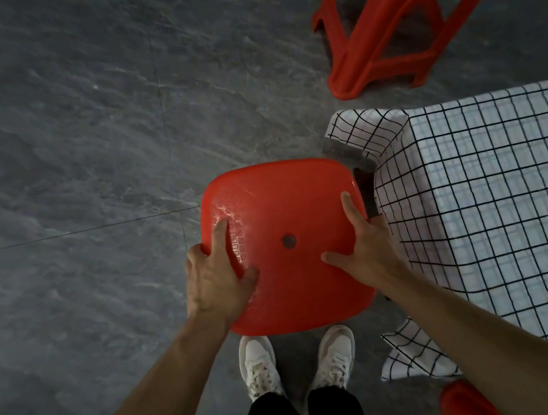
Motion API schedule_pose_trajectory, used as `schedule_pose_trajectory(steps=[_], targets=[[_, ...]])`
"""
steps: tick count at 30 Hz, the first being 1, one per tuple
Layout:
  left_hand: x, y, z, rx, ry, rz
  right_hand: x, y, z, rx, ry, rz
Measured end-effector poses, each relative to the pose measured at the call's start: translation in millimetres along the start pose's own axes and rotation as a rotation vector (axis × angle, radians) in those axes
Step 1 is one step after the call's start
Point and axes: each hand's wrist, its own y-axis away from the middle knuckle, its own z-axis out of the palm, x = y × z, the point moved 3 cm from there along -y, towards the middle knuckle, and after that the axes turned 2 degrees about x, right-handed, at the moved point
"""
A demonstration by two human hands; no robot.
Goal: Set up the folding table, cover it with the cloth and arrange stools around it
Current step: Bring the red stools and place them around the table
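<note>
Head view, looking straight down: a person holds a red plastic stool [287, 245] by its seat, the left hand [217, 279] clasped over the seat's left rim with thumb and forefinger spread on top, the right hand [364, 248] gripping the right rim the same way, so each grip is closed on the stool. The seat is square with rounded corners, embossed with a fine raised pattern and pierced by a small round hole at its centre; no lettering can be read on it. Just right of the stool stands the tabletop, already draped in a white cloth [493, 208] with a black grid, its corners hanging in folds towards the floor. Beyond the stool and to the right, a second red stool [394, 16] stands tilted in view near the cloth's far corner. A third red shape [462, 403] shows at the lower right, partly hidden by the right forearm. Directly below the stool are white sneakers [261, 364] and dark trousers. Grey stone-look floor tiles [68, 146] with thin joints spread all around under dim light.
</note>
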Motion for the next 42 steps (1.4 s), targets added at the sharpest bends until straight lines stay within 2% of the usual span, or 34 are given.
schedule_pose_trajectory(steps=[13,28,42], targets=[[-51,-4,-34,0.020,-0.002,0.001,-48,14,25,-0.047,0.008,-0.046],[-125,-1,-75,0.038,0.028,-0.076,-111,26,62,-0.118,0.034,-0.156],[-132,7,-84,-0.011,0.041,-0.093,-118,36,75,-0.132,-0.009,-0.165]])
